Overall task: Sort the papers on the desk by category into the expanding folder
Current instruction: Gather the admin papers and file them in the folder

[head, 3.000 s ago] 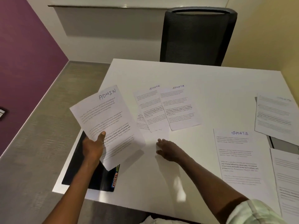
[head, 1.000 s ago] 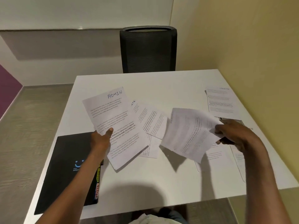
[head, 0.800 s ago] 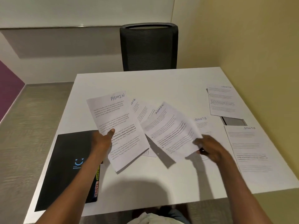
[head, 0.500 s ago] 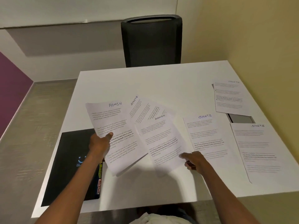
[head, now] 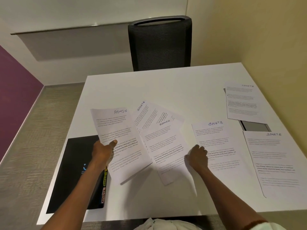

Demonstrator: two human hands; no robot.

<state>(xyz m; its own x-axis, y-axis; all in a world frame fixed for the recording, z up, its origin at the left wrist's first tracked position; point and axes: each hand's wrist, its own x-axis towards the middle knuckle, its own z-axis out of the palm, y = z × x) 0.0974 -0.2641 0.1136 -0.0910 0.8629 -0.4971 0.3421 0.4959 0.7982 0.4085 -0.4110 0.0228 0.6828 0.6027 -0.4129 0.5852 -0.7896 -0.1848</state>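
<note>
Above desk (head: 166, 83): left hand (head: 103, 151) pinches ADMIN sheet (head: 119, 140); right hand (head: 197, 157) grips 2nd (also ADMIN) (head: 166, 146).

Looks like a small office room: white surface (head: 166, 83) with printed papers (head: 214, 143) on it, a black mesh chair (head: 159, 44) pushed up, carpet floor (head: 41, 130), plain painted walls.

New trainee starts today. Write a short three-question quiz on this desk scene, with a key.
1. True or false: the left hand holds a sheet headed ADMIN.
2. The sheet at the right hand is headed: A) SPORTS B) ADMIN C) nothing.
3. What dark thing lies under the left forearm?

Key: 1 true. 2 B. 3 the black folder at the desk's left edge.
</note>
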